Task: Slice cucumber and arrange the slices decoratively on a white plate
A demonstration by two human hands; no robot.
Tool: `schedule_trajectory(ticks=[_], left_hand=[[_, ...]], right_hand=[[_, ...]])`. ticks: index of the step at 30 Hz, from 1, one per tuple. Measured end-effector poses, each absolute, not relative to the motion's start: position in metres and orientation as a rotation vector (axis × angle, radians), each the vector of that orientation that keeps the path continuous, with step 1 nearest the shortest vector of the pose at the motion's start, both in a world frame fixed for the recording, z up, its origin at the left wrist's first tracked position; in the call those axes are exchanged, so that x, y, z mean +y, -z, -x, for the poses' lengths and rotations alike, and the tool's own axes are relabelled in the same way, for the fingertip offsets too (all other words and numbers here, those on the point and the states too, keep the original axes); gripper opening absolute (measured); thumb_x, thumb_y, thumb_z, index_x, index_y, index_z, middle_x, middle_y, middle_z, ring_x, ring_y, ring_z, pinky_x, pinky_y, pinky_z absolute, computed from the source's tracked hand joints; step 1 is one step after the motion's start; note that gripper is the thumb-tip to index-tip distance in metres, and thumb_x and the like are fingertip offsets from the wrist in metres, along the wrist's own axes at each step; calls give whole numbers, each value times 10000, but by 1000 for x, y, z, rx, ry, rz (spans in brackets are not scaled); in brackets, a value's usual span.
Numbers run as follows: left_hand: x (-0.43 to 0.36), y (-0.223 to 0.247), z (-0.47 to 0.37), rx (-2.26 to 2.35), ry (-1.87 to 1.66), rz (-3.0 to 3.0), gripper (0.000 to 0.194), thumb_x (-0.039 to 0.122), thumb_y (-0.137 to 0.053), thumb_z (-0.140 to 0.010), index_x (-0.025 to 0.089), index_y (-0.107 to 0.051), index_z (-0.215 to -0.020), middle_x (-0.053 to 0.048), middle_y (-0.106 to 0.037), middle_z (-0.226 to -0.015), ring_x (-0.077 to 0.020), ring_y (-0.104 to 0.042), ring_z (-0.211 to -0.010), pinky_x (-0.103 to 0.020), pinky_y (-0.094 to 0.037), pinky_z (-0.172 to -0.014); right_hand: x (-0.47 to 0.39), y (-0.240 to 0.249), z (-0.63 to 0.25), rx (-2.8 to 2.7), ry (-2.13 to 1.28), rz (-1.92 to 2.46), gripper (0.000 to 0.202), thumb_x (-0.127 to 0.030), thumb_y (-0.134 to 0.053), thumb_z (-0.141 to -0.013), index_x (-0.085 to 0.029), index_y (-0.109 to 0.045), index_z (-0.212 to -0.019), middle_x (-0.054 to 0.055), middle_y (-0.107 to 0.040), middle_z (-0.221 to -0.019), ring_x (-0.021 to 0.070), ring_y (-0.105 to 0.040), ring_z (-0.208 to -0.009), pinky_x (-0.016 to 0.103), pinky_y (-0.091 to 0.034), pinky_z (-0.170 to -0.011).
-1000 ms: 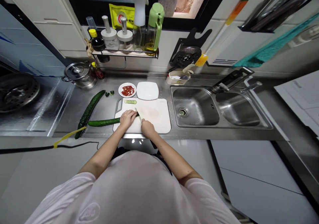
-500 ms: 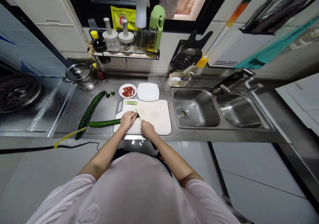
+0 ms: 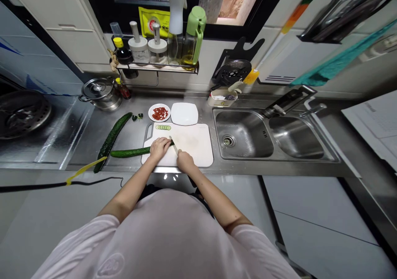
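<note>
Under my left hand (image 3: 159, 147) lies a long green cucumber (image 3: 130, 152), gripped near its right end, with its other end reaching past the board onto the steel counter. My right hand (image 3: 185, 162) is closed round the handle of a knife (image 3: 174, 145), whose blade stands at the cucumber's right end. Both hands are over a white cutting board (image 3: 198, 148). A short row of cucumber slices (image 3: 163, 127) rests near the board's upper left corner. Another whole cucumber (image 3: 114, 138) lies on the counter to the left, close to two small cut ends (image 3: 137, 117).
Behind the board are a plate of chopped red pieces (image 3: 159, 113) and a white dish (image 3: 184, 114). A double sink (image 3: 245, 134) is on the right, a lidded pot (image 3: 101, 95) at the back left. Bottles stand on a wall rack (image 3: 158, 66).
The knife and my right hand have shifted very slightly to the right. My left hand keeps its place on the cucumber.
</note>
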State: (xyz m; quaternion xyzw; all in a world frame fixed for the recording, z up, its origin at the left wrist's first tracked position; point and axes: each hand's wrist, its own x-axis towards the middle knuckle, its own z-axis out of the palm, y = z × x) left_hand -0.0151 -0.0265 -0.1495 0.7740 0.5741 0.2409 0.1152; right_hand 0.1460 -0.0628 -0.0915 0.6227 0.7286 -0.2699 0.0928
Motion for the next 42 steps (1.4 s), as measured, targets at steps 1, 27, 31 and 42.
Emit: schedule_trajectory(ticks=[1,27,31,42], left_hand=[[-26,150,15,1681,-705,-2267,297,370,-421,-941,247,-681,-1013,-53,-667,-981,-191,-569,-934,-327,-428,-844],[-27,148,16,1669,-703,-2271,281,349,-428,-936,251,-679,-1015,-55,-665,-990,-195,-569,-942,-328,-430,-851],[-27,147,16,1670,-715,-2271,281,355,-430,-935,251,-679,-1015,-50,-668,-985,-192,-567,-940,-322,-431,-847],[-28,148,15,1690,-721,-2255,292,367,-422,-939,249,-680,-1011,-53,-664,-979,-195,-573,-947,-321,-440,-832]], right_hand=[[-66,92,-148,2156,805,-1843,247,-93,-426,-867,-115,-512,-1098,164,-650,-1030,245,-636,-966,310,-469,-771],[-45,98,-131,2172,819,-1844,304,-88,-429,-866,-99,-495,-1163,172,-650,-1063,234,-630,-1007,303,-474,-792],[-44,99,-129,2175,803,-1865,303,-86,-431,-862,-96,-495,-1158,174,-654,-1056,233,-634,-1002,307,-476,-793],[-75,112,-142,2138,799,-1899,245,-68,-451,-849,-108,-503,-1086,167,-668,-974,239,-656,-926,293,-477,-732]])
